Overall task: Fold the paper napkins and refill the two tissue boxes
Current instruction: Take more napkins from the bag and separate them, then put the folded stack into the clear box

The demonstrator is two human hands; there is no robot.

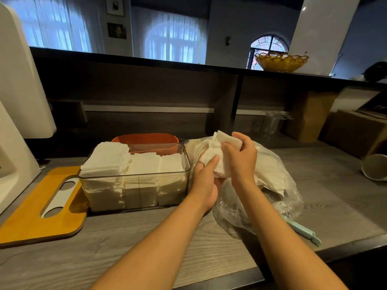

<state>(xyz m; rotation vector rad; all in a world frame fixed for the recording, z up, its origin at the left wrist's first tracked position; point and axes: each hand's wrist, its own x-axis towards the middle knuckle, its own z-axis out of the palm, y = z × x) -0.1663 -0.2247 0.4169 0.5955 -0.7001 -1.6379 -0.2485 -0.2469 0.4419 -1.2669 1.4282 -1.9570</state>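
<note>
1. Grey wood-grain surface (129, 243) carrying the items below.
2. Yellow cutting board (31, 218) with a slotted handle, lying flat at the left.
3. White appliance (18, 80) at the far left edge, only partly in view.
4. Pale green plastic tool (303, 232) lying near the front right edge of the surface.
5. White paper cup (374, 167) on its side at the far right.
6. Brown cardboard box (356, 132) and brown paper bag (307, 116) under the raised ledge.
7. Yellow woven basket (281, 61) standing on top of the ledge.
8. Framed pictures (116, 30) on the far wall.
</note>
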